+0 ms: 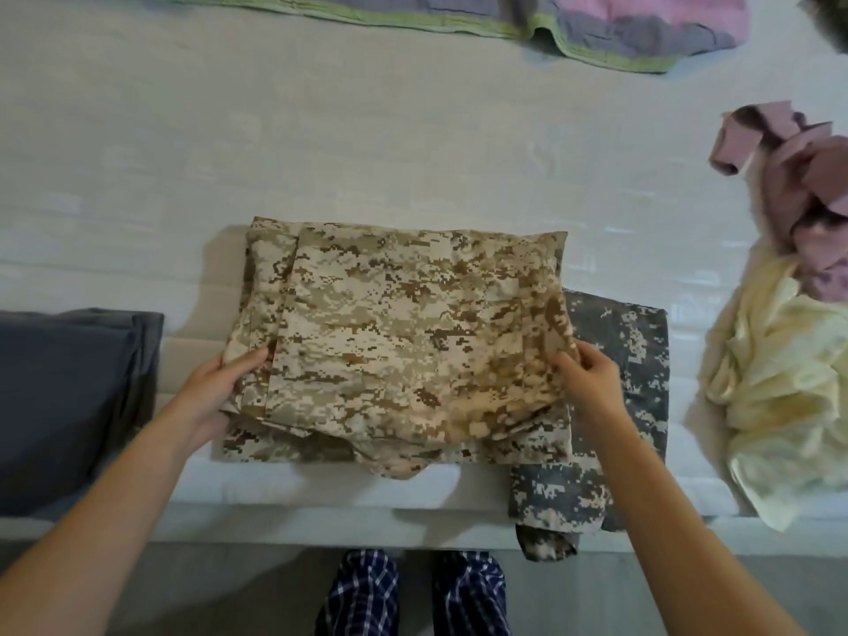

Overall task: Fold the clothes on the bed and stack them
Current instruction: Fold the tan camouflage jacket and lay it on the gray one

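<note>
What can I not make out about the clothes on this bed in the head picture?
Head view:
Grey camouflage fabric garment: left part hidden under the tan camouflage folded garment.
Dark grey folded cloth: cut off by left edge.
Pale yellow crumpled cloth: cut off by right edge.
Left grip: fingers hidden under the tan garment.

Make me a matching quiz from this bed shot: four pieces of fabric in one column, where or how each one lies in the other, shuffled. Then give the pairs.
Column one:
1. tan camouflage garment
2. grey camouflage garment
3. dark grey cloth
4. cream cloth

Column two:
A. crumpled at the right of the bed
B. gripped by the left hand and right hand
C. lying flat at the bed's left
D. partly under another garment, hanging over the near edge

Pairs: 1-B, 2-D, 3-C, 4-A.
</note>
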Demonstrator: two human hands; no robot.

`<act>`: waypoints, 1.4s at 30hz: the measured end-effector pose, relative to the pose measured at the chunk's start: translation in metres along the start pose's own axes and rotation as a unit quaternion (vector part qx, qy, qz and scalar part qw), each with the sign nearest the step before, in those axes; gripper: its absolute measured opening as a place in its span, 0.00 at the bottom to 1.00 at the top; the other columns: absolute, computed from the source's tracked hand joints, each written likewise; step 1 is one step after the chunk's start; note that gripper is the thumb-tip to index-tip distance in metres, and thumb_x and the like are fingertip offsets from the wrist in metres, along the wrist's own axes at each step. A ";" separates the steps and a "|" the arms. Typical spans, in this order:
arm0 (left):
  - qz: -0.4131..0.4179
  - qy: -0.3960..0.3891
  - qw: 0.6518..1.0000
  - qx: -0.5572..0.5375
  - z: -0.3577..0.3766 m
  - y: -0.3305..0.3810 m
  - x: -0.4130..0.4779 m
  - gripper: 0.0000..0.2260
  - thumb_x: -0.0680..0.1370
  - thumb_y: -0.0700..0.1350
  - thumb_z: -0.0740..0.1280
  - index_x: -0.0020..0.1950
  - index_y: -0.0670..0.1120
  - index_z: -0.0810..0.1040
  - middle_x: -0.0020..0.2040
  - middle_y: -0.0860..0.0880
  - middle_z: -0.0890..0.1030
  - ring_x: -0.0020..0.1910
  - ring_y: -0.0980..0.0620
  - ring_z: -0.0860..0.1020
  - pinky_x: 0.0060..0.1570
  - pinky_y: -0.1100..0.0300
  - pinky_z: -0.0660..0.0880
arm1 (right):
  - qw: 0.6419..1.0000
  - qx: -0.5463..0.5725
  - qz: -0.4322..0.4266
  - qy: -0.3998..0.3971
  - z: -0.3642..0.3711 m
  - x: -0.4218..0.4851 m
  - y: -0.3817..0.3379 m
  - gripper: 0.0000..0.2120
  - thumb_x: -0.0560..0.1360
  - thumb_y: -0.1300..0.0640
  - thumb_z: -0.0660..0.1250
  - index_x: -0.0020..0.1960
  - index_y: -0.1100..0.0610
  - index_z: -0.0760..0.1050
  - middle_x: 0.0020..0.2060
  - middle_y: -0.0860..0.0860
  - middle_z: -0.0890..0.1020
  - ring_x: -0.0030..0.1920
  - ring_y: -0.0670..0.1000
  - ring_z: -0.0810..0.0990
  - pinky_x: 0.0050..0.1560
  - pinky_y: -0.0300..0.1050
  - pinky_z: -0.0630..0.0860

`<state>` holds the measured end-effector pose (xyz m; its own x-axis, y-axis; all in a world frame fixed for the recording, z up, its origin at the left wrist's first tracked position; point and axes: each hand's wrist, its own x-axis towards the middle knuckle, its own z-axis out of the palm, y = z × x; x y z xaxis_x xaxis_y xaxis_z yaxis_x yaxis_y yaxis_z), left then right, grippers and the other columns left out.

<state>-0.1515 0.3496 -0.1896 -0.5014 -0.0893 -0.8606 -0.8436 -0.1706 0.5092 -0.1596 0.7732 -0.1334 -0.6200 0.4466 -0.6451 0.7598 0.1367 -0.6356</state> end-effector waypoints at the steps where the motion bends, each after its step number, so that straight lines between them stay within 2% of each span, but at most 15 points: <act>1: 0.011 0.017 1.000 -0.005 -0.003 -0.002 0.003 0.22 0.66 0.51 0.75 0.58 0.50 0.78 0.51 0.46 0.85 0.48 0.47 0.83 0.42 0.53 0.79 | 1.000 -0.016 -0.004 0.001 -0.004 0.003 0.003 0.05 0.74 0.59 0.68 0.49 0.51 0.79 0.47 0.52 0.83 0.43 0.50 0.82 0.41 0.44 0.80; 5: 0.059 0.182 0.981 0.035 0.007 -0.024 0.009 0.22 0.72 0.43 0.73 0.65 0.44 0.72 0.59 0.44 0.79 0.52 0.47 0.78 0.49 0.55 0.75 | 0.978 -0.178 -0.061 0.085 0.000 -0.011 0.024 0.22 0.72 0.51 0.71 0.64 0.55 0.71 0.54 0.49 0.72 0.48 0.48 0.74 0.49 0.43 0.73; 7: 0.071 0.263 0.962 0.023 0.024 -0.042 -0.007 0.23 0.72 0.43 0.73 0.65 0.43 0.70 0.58 0.45 0.77 0.53 0.48 0.76 0.52 0.57 0.72 | 0.973 -0.149 -0.076 0.161 0.006 -0.036 0.038 0.21 0.72 0.50 0.71 0.61 0.56 0.71 0.52 0.50 0.74 0.46 0.48 0.74 0.46 0.39 0.72; 9: 0.073 0.299 0.951 0.018 0.044 -0.065 -0.029 0.23 0.71 0.44 0.74 0.62 0.42 0.70 0.54 0.45 0.78 0.51 0.47 0.77 0.48 0.59 0.71 | 0.986 -0.078 -0.017 0.144 0.021 -0.063 0.056 0.18 0.73 0.52 0.70 0.59 0.58 0.72 0.44 0.50 0.77 0.39 0.47 0.75 0.38 0.33 0.72; 12: 0.027 0.255 0.967 0.010 0.079 -0.090 -0.056 0.24 0.72 0.45 0.73 0.64 0.40 0.69 0.47 0.50 0.76 0.48 0.47 0.77 0.41 0.65 0.69 | 0.989 -0.049 0.140 -0.016 0.055 -0.093 0.077 0.18 0.73 0.53 0.70 0.59 0.60 0.73 0.42 0.53 0.79 0.34 0.47 0.76 0.32 0.37 0.72; 14: -0.030 0.216 0.976 -0.007 0.097 -0.097 -0.060 0.25 0.72 0.47 0.72 0.64 0.43 0.68 0.46 0.52 0.75 0.43 0.51 0.76 0.43 0.63 0.72 | 0.973 0.013 0.218 -0.071 0.077 -0.096 0.078 0.19 0.72 0.51 0.71 0.58 0.61 0.73 0.41 0.54 0.80 0.32 0.48 0.77 0.31 0.39 0.72; 18: -0.143 0.046 0.988 -0.046 0.119 -0.088 -0.056 0.15 0.73 0.52 0.70 0.53 0.43 0.77 0.39 0.50 0.79 0.35 0.53 0.76 0.36 0.62 0.72 | 0.931 0.133 0.303 -0.154 0.105 -0.077 0.065 0.20 0.70 0.47 0.73 0.53 0.60 0.77 0.36 0.53 0.80 0.32 0.49 0.79 0.31 0.42 0.74; 21: -0.147 0.008 0.986 -0.072 0.123 -0.082 -0.051 0.11 0.75 0.48 0.69 0.54 0.44 0.78 0.45 0.46 0.82 0.43 0.50 0.81 0.42 0.57 0.78 | 0.908 0.156 0.348 -0.171 0.113 -0.065 0.061 0.11 0.74 0.52 0.69 0.49 0.60 0.75 0.39 0.56 0.82 0.37 0.53 0.82 0.34 0.45 0.78; 24: -0.138 -0.019 0.982 -0.128 0.119 -0.081 -0.051 0.16 0.74 0.44 0.70 0.60 0.42 0.75 0.54 0.42 0.82 0.53 0.46 0.81 0.49 0.52 0.80 | 0.887 0.235 0.370 -0.148 0.109 -0.060 0.065 0.04 0.76 0.62 0.66 0.49 0.63 0.74 0.45 0.61 0.82 0.43 0.58 0.82 0.36 0.49 0.82; 28: -0.126 -0.044 0.942 -0.309 0.118 -0.088 -0.056 0.19 0.69 0.37 0.71 0.59 0.45 0.75 0.57 0.43 0.82 0.55 0.46 0.81 0.50 0.53 0.80 | 0.853 0.385 0.321 -0.147 0.106 -0.069 0.081 0.09 0.75 0.67 0.64 0.55 0.64 0.74 0.45 0.58 0.81 0.46 0.52 0.81 0.40 0.44 0.82; 30: -0.124 -0.001 0.948 -0.292 0.122 -0.096 -0.056 0.21 0.72 0.35 0.69 0.63 0.46 0.72 0.60 0.43 0.79 0.59 0.47 0.78 0.60 0.52 0.75 | 0.862 0.384 0.319 -0.093 0.106 -0.074 0.092 0.20 0.75 0.70 0.64 0.66 0.64 0.67 0.50 0.59 0.79 0.49 0.53 0.80 0.50 0.45 0.79; 33: -0.106 0.097 0.977 -0.155 0.125 -0.103 -0.052 0.29 0.73 0.38 0.70 0.72 0.45 0.63 0.63 0.44 0.76 0.56 0.48 0.77 0.65 0.49 0.71 | 0.894 0.335 0.298 -0.021 0.097 -0.072 0.089 0.28 0.72 0.69 0.68 0.68 0.63 0.62 0.60 0.60 0.76 0.59 0.58 0.77 0.59 0.50 0.75; 37: -0.057 0.154 0.980 -0.111 0.102 -0.103 -0.053 0.34 0.72 0.42 0.72 0.74 0.47 0.60 0.63 0.47 0.75 0.57 0.50 0.77 0.65 0.49 0.71 | 0.977 0.104 0.183 0.025 0.065 -0.069 0.074 0.48 0.62 0.52 0.78 0.74 0.55 0.54 0.70 0.56 0.67 0.68 0.58 0.69 0.69 0.59 0.66; 39: -0.039 0.199 0.970 -0.132 0.080 -0.101 -0.054 0.30 0.73 0.39 0.71 0.72 0.48 0.63 0.64 0.46 0.75 0.58 0.50 0.76 0.63 0.51 0.72 | 0.980 0.123 0.145 0.063 0.047 -0.063 0.064 0.48 0.62 0.47 0.78 0.73 0.54 0.56 0.68 0.55 0.69 0.65 0.57 0.71 0.67 0.59 0.69; 42: -0.019 0.262 0.955 -0.136 0.051 -0.097 -0.050 0.26 0.74 0.36 0.70 0.69 0.45 0.64 0.61 0.45 0.76 0.57 0.50 0.76 0.63 0.51 0.71 | 0.974 0.152 0.131 0.103 0.032 -0.043 0.050 0.37 0.67 0.51 0.76 0.69 0.54 0.61 0.58 0.50 0.72 0.59 0.53 0.73 0.60 0.51 0.73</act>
<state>-0.0547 0.4207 -0.1954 -0.2470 -0.5441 -0.8019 -0.7420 -0.4260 0.5176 -0.1011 0.7330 -0.1510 -0.3365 0.6025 -0.7237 0.7747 -0.2597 -0.5765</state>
